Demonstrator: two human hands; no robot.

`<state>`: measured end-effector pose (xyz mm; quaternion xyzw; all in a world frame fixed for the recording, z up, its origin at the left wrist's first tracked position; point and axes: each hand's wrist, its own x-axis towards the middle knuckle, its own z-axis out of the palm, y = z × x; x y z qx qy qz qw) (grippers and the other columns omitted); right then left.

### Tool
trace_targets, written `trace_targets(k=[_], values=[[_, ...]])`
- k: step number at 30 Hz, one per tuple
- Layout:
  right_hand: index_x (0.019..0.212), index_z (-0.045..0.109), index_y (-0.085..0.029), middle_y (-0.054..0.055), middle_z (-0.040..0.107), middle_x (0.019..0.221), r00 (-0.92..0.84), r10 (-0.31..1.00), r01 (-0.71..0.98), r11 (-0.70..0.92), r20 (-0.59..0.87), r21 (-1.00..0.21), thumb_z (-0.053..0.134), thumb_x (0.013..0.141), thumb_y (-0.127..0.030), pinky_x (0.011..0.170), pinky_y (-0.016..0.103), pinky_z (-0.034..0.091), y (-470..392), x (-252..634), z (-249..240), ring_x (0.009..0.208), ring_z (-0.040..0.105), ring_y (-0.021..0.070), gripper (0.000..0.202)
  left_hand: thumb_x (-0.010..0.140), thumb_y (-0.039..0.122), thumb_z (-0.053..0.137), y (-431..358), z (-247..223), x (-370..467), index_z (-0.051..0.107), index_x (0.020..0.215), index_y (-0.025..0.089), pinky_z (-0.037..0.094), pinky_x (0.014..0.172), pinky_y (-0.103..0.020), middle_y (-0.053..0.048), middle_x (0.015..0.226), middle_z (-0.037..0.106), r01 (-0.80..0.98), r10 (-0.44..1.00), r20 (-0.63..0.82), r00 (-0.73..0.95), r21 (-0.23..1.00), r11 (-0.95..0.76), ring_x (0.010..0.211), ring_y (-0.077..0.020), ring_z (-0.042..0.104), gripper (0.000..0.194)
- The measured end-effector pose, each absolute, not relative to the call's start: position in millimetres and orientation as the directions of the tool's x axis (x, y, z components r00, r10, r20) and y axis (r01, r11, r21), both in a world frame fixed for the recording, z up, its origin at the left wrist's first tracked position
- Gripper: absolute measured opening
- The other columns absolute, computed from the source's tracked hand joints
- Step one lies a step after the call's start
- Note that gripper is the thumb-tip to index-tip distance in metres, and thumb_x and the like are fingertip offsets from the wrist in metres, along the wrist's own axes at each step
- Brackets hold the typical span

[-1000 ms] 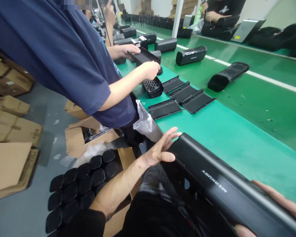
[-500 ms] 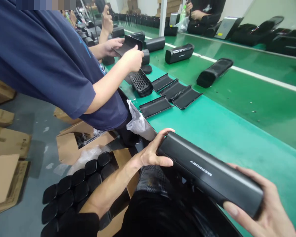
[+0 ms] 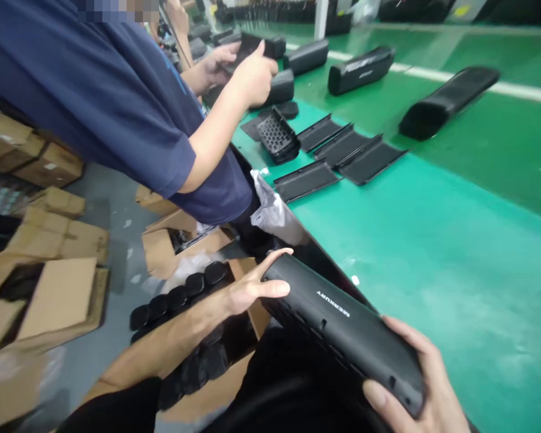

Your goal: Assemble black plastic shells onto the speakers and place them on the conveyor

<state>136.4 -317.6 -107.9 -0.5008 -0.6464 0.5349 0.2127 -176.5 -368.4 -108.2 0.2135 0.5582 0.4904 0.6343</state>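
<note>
A long black plastic casing (image 3: 338,322) with white MERKURY lettering lies between my two hands, slanting from upper left to lower right. Small slots show along its lower side. My left hand (image 3: 251,290) grips the far left end, thumb on top. At the near right end, my right hand (image 3: 417,367) is wrapped around the casing, its thumb on the side towards me. Beyond it on the green table sit several curved black cover panels (image 3: 307,179) and a black perforated part (image 3: 278,137).
A co-worker in a dark blue shirt (image 3: 130,108) stands at left, holding a black panel. Several black casings (image 3: 360,71) stand on the green table (image 3: 455,252). Below left, an open carton (image 3: 234,373) holds black pieces; more cardboard boxes (image 3: 58,294) lie on the floor.
My hands have drawn the casing towards me and left in view, tilting it so that slots on its lower side now show. The camera view has also shifted.
</note>
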Motion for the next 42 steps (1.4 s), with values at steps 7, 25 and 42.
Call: trace_targets(k=[7, 25, 42], values=[[0.131, 0.057, -0.031, 0.009, 0.068, 0.138, -0.533, 0.423, 0.132, -0.814, -0.733, -0.566, 0.09, 0.075, -0.052, 0.089, 0.043, 0.06, -327, 89, -201, 0.104, 0.076, 0.0323, 0.068, 0.07, 0.052, 0.082, -421, -165, -169, 0.068, 0.105, 0.025, 0.057, 0.081, -0.042, -0.004, 0.09, 0.073, -0.493, 0.336, -0.918, -0.21, 0.396, 0.775, 0.087, -0.0268, 0.07, 0.047], [0.112, 0.071, -0.026, 0.004, 0.081, 0.098, -0.519, 0.234, 0.135, -0.928, -0.822, -0.349, 0.093, 0.072, -0.037, 0.074, 0.036, 0.062, -308, 95, -261, 0.084, 0.079, 0.0262, 0.046, 0.072, 0.068, 0.077, -413, -196, -183, 0.066, 0.097, 0.026, 0.058, 0.079, -0.051, -0.005, 0.082, 0.069, -0.304, 0.169, -0.983, -0.068, 0.182, 0.935, 0.085, -0.0309, 0.067, 0.05], [0.103, 0.073, -0.018, 0.01, 0.083, 0.083, -0.537, 0.041, 0.362, -0.891, -0.843, -0.274, 0.077, 0.089, -0.039, 0.057, 0.033, 0.064, -261, 56, -257, 0.062, 0.076, 0.0246, 0.026, 0.077, 0.04, 0.087, -353, -199, -166, 0.079, 0.102, 0.021, 0.062, 0.085, -0.044, -0.002, 0.094, 0.08, 0.06, 0.444, -0.778, 0.445, 0.521, 0.852, 0.096, -0.0303, 0.08, 0.032]])
